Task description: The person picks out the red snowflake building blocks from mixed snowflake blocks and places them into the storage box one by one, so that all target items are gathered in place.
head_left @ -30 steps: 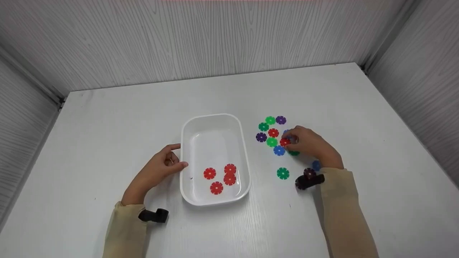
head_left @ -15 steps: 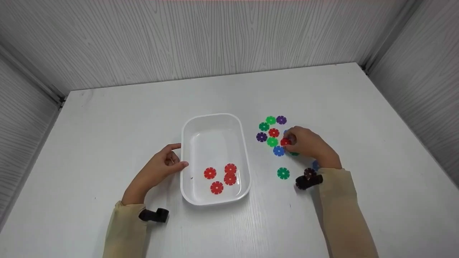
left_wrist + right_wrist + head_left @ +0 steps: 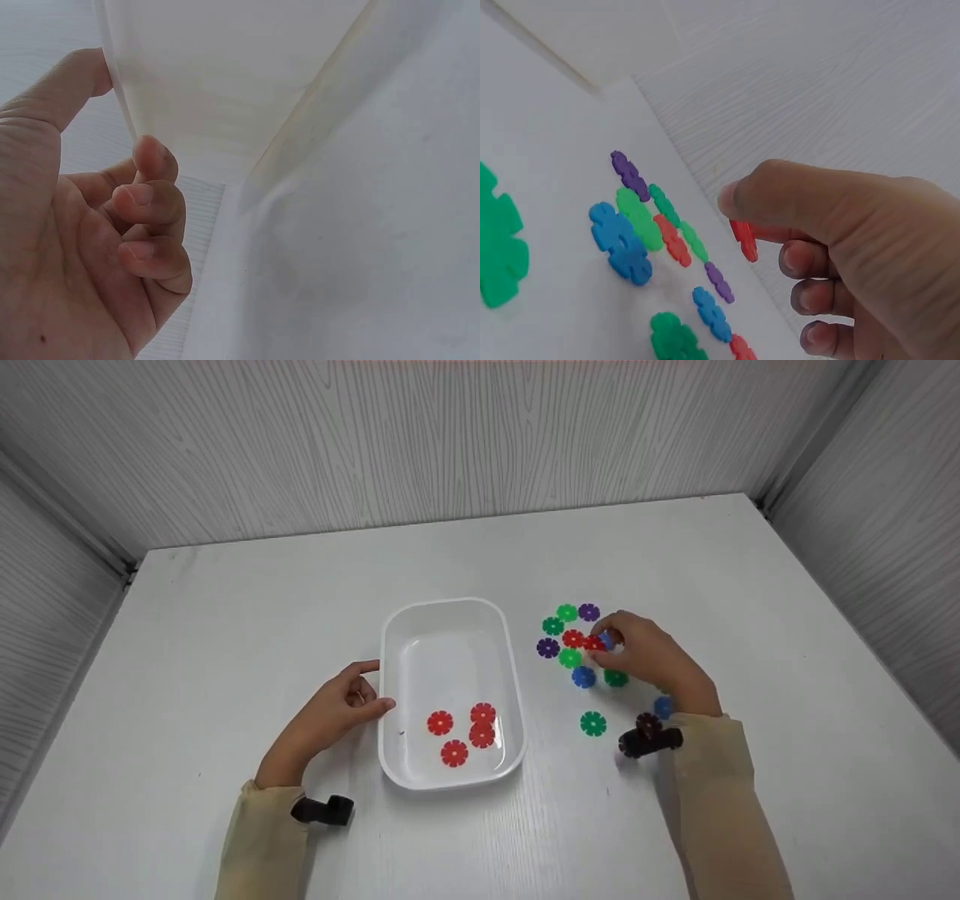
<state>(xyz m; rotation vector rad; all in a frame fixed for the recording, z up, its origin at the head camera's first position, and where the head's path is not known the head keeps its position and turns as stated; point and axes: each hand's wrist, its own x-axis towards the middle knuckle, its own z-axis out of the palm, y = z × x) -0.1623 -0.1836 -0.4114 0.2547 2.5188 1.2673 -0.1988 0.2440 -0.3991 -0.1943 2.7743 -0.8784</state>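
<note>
In the head view my left hand [image 3: 334,712] holds the left rim of a white plastic tray [image 3: 517,697], thumb over the edge. The left wrist view has the thumb on the tray wall [image 3: 217,82], the other fingers curled beside it. Several red notched discs [image 3: 454,753] lie inside the tray's near end. To the right, my right hand [image 3: 649,656] pinches a red notched disc [image 3: 744,240] between thumb and forefinger, above the table in the right wrist view. Next to it are another red disc [image 3: 573,638] and a blue disc [image 3: 606,640], partly hidden.
Around the right hand lie purple [image 3: 548,648], light green [image 3: 570,658], blue [image 3: 583,676] and dark green discs [image 3: 616,678]. A green disc [image 3: 593,724] lies nearer. Another blue disc [image 3: 663,707] is by the right sleeve. A panelled wall [image 3: 450,442] stands behind the table.
My right hand has moved slightly away from me, with the red disc pinched in it, exposing the dark green disc below. My left hand and the tray have stayed put.
</note>
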